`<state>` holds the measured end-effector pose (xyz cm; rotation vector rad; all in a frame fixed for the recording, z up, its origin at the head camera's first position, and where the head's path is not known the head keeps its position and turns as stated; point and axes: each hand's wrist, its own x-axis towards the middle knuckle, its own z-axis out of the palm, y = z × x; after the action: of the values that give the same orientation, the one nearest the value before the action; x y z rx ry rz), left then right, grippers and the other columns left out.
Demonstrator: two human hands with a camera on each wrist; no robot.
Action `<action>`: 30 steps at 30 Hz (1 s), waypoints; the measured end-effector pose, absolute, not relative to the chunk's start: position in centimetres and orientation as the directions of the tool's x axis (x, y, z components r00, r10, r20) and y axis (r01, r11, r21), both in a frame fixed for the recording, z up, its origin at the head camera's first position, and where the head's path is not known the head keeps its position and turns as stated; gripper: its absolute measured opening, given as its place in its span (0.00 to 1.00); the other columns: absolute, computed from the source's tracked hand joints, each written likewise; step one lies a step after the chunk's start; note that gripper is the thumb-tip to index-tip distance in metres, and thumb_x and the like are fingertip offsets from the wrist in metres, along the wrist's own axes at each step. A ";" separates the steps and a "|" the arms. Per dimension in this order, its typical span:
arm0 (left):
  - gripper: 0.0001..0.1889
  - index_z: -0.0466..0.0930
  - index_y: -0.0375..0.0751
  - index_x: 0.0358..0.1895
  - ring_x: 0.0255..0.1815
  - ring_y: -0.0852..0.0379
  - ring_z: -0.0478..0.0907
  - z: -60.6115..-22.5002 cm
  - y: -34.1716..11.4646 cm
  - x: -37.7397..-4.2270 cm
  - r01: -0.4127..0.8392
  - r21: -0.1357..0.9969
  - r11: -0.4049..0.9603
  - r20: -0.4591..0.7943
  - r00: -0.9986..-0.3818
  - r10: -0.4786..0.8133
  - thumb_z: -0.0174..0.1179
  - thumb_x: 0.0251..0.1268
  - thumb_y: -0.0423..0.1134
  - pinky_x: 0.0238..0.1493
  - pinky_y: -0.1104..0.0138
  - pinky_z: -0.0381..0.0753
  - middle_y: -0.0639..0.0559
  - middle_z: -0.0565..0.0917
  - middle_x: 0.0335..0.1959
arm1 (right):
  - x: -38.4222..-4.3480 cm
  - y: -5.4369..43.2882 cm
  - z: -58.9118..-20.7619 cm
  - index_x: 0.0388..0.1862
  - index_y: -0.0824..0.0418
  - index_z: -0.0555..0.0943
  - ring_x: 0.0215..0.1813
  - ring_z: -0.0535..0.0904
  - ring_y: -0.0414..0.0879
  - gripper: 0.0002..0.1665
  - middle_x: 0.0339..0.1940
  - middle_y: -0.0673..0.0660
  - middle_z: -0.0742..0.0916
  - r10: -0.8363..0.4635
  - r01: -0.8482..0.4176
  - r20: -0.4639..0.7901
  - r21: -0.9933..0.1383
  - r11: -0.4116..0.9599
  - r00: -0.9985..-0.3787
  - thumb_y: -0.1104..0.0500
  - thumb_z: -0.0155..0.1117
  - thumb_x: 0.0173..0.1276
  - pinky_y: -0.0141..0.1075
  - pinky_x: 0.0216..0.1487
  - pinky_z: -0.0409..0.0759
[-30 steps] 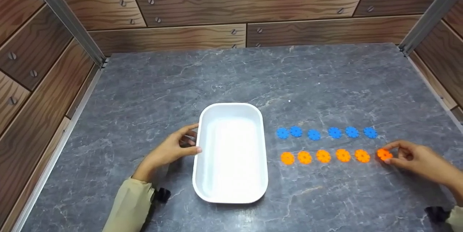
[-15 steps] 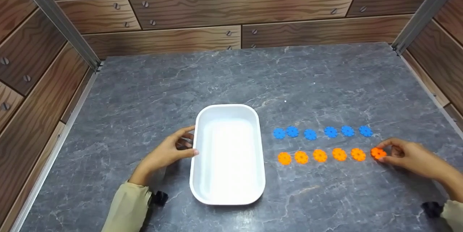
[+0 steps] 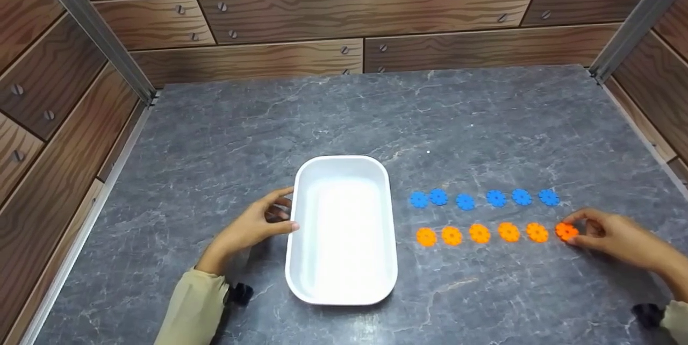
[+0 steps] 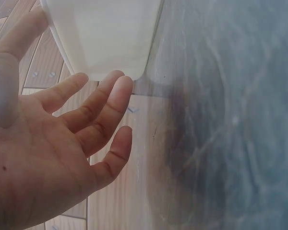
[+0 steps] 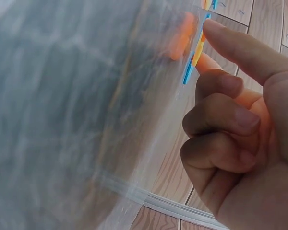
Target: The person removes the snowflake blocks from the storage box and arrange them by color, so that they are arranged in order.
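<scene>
In the head view my left hand [image 3: 250,227] holds the left side of a white rectangular tray [image 3: 389,216]. Its thumb lies over the rim and the other fingers are along the outer wall; the left wrist view shows the fingers loosely bent beside the tray [image 4: 105,38]. At the right end of an orange row, my right hand [image 3: 618,235] pinches an orange notched disc [image 3: 565,231] between thumb and index finger, close over the table. From the right wrist view, the remaining fingers of this hand [image 5: 225,120] are curled in.
Several orange notched discs [image 3: 479,233] lie in a row right of the tray. Behind them runs a row of several blue notched discs [image 3: 496,198]. The grey marbled table [image 3: 258,119] is bordered by wood-patterned walls [image 3: 290,17] at the back and sides.
My right hand has brought the orange disc slightly left and down to the row's end. The left hand stays at the tray, and the view shifts a little.
</scene>
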<state>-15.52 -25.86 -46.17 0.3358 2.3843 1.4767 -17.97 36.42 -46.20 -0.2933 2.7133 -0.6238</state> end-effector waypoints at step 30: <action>0.41 0.58 0.40 0.74 0.53 0.46 0.75 -46.1 -26.3 -15.7 0.034 0.889 0.456 -0.148 -0.922 0.358 0.66 0.60 0.46 0.58 0.51 0.73 0.35 0.73 0.60 | -17.8 36.2 -45.5 0.57 0.69 0.74 0.19 0.63 0.34 0.23 0.21 0.49 0.76 -0.286 -0.163 -0.204 -0.469 0.868 -0.936 0.57 0.63 0.68 0.31 0.20 0.63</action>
<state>-15.66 -26.28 -46.09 0.3345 2.3958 1.4519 -17.81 36.22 -45.54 -0.3398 2.7730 -0.6627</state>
